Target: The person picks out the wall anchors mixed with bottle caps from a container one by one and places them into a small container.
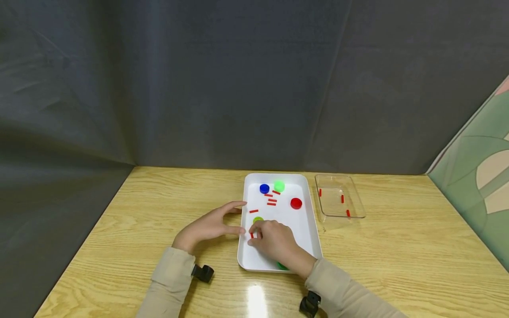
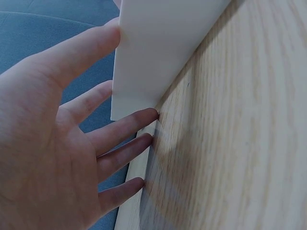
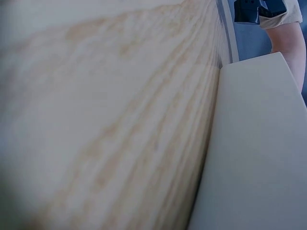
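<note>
Low over the left part of a white tray (image 1: 304, 229), my right hand (image 1: 274, 238) pinches a small red stick (image 1: 252, 235) between thumb and forefinger. A yellow-green disc (image 1: 258, 218) sits just beyond its knuckles, and a dark green disc (image 1: 282, 266) is partly covered by the wrist. My left hand (image 1: 208, 227) has its fingers spread, with the thumb and forefinger touching the tray's left side. In the left wrist view, the left hand (image 2: 62, 124) rests against the white wall (image 2: 153, 48). The right wrist view does not show the right hand.
Several loose red sticks (image 1: 272, 200) lie in the tray, along with a blue disc (image 1: 264, 189), a light green disc (image 1: 279, 186) and a red disc (image 1: 296, 203). Right of it stands a clear box (image 1: 361, 215) holding three red sticks (image 1: 342, 198). A dark curtain (image 1: 238, 88) hangs behind the table.
</note>
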